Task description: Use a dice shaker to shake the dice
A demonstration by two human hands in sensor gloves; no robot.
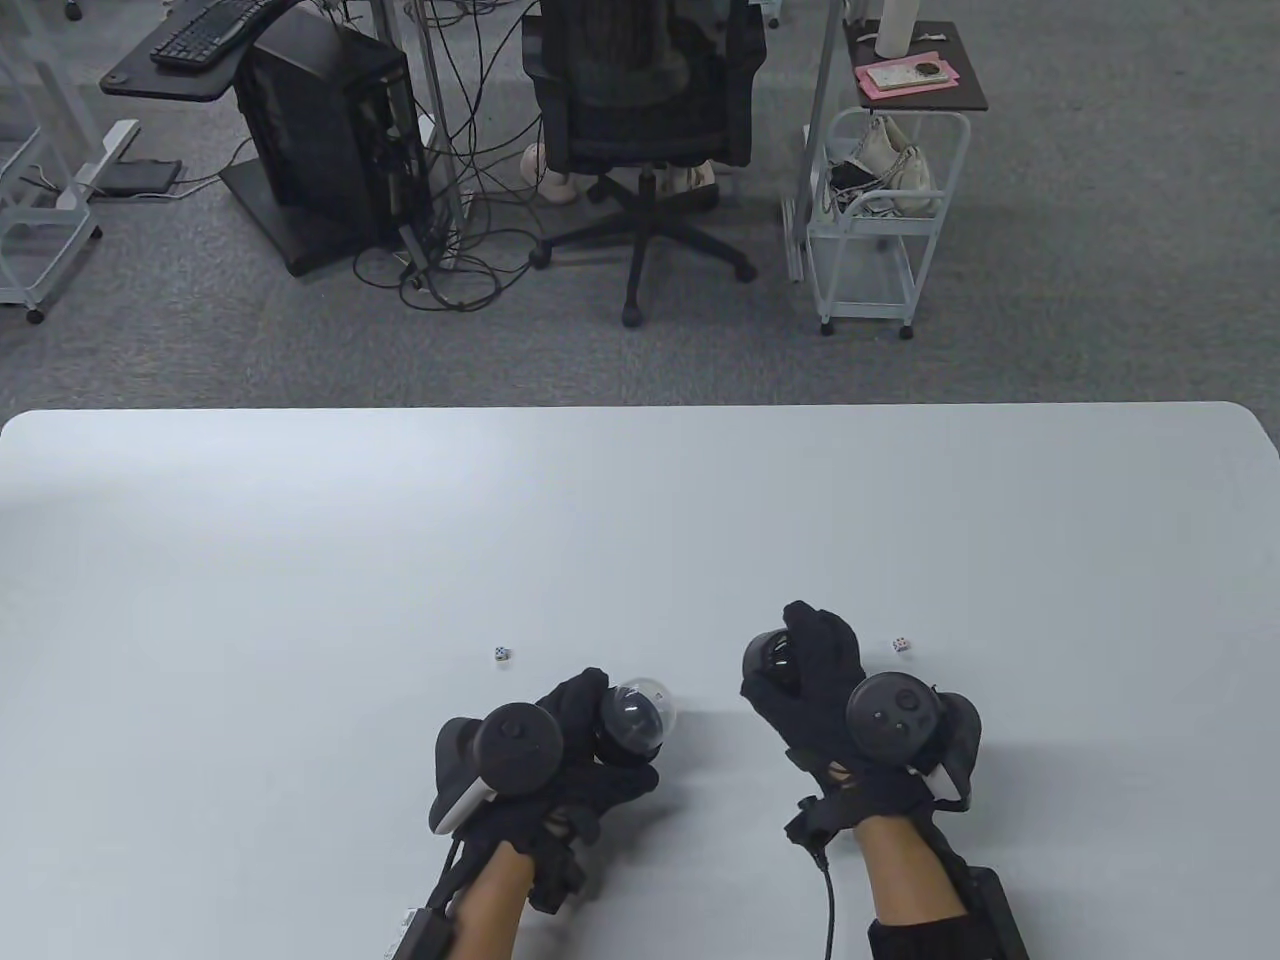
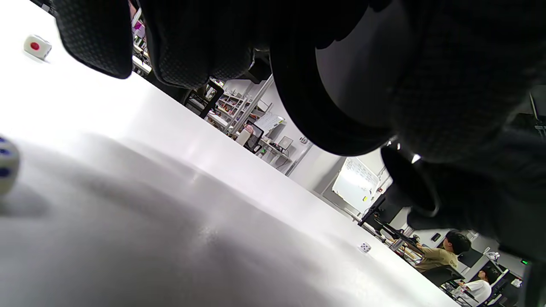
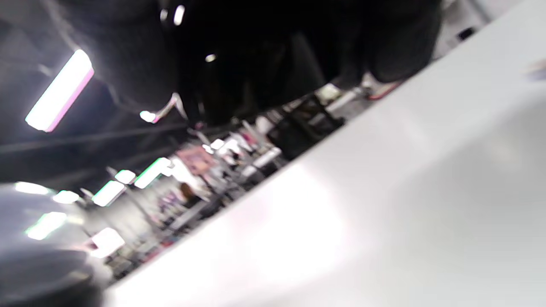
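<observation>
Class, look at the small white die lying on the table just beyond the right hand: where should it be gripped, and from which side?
Pinch the small white die across two opposite side faces, coming down from above. It sits flat and alone on the white table, so its sides are free, and the right hand is nearest.

Black gloves (image 1: 590, 760), round trackers (image 1: 893, 712), bare forearms.

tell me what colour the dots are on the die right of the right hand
Red and dark dots on a white die, right of the right hand; table view shows it best.
</observation>
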